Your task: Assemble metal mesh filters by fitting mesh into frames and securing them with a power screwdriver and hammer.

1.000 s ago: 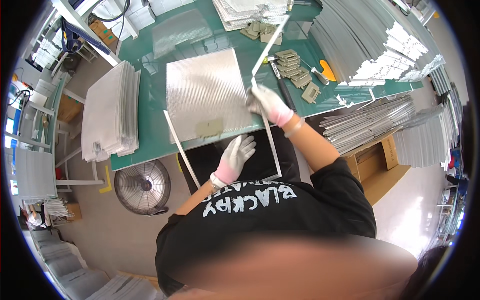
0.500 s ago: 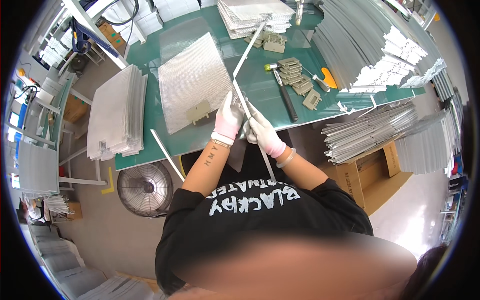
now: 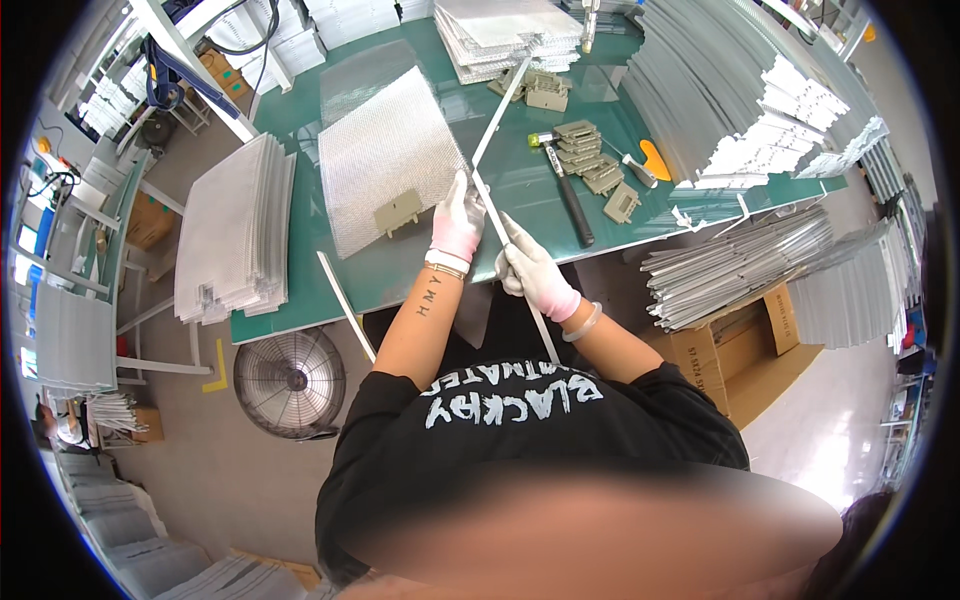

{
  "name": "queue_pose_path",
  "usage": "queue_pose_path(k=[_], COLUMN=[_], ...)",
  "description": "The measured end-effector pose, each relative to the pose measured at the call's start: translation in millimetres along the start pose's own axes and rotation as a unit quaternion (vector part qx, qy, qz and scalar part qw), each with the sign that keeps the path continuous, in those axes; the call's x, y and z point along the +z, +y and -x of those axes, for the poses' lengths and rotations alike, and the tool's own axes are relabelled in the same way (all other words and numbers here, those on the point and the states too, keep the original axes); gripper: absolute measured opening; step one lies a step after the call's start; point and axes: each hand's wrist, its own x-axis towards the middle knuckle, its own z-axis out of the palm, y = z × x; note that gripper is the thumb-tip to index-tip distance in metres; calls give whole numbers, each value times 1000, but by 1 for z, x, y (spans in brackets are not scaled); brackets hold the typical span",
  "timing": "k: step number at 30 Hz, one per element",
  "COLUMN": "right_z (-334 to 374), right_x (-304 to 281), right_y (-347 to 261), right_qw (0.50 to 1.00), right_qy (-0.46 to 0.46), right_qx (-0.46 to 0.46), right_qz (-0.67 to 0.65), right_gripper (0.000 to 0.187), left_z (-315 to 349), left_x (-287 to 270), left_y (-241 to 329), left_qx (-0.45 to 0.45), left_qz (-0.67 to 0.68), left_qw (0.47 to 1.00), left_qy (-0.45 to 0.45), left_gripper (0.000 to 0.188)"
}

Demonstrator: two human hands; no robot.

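Observation:
Both my hands wear pale gloves and grip a thin silver-white metal strip (image 3: 501, 112), which bends at a corner near the table's front edge. My left hand (image 3: 459, 222) is closed round it just below that bend. Lower down and to the right, my right hand (image 3: 538, 272) pinches the length that runs toward my body. A second strip length (image 3: 345, 305) juts out left of my left forearm; whether it joins the held one is hidden. Beside my left hand lies a silver mesh sheet (image 3: 385, 150), with a khaki plastic piece (image 3: 398, 212) on its near edge.
On the green table (image 3: 470, 115) lie a hammer (image 3: 570, 195), a screwdriver (image 3: 638, 170), an orange piece (image 3: 655, 160) and several khaki plastic pieces (image 3: 590, 155). Stacked panels (image 3: 235, 225) stand left, more (image 3: 740, 90) right. A floor fan (image 3: 292, 382) and an open carton (image 3: 755, 365) sit below.
My right hand has shifted slightly right and down, away from my left hand. The strip's lower end and the length at the left have moved a little to the right.

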Motion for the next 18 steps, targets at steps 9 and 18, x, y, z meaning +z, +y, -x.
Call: queue_pose_path(k=[9,18], right_z=[-3,-4], right_x=[1,3], right_y=[1,-5], right_qw=[992,996], right_qy=[28,5], right_qx=[-14,6], right_qz=[120,94], right_gripper=[57,57], left_z=[5,3], left_x=[7,-2], left_y=[1,7], left_qx=[-9,-16], left_qz=[0,34], left_qw=[999,999], left_qy=[50,22], left_gripper=[25,22])
